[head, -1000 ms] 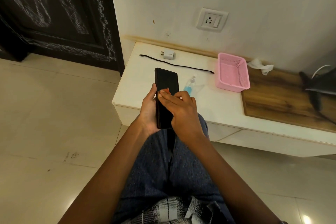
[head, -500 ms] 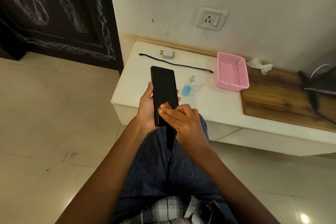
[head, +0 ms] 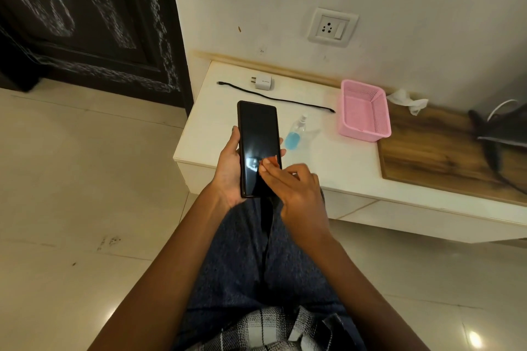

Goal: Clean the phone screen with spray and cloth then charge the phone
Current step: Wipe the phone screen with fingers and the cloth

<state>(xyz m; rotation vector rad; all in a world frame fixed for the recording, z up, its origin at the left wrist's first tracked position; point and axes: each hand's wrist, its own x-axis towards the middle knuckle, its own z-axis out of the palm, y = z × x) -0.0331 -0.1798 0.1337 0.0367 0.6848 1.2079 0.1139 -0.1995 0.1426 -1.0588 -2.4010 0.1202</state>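
Note:
A black phone with a dark screen is held upright over my lap, gripped along its edges by my left hand. The straight fingers of my right hand press on the lower part of the screen. A small reddish cloth peeks out under the fingertips. A clear spray bottle with blue liquid lies on the white table just right of the phone. A white charger adapter and a black cable lie near the wall, below the wall socket.
A pink basket stands right of the cable, with a crumpled white tissue behind it. A wooden board and a dark object fill the table's right end. A dark door is at the left.
My right hand's fingers slid down the screen from near its middle, then back up a little. The phone rose slightly in my left hand.

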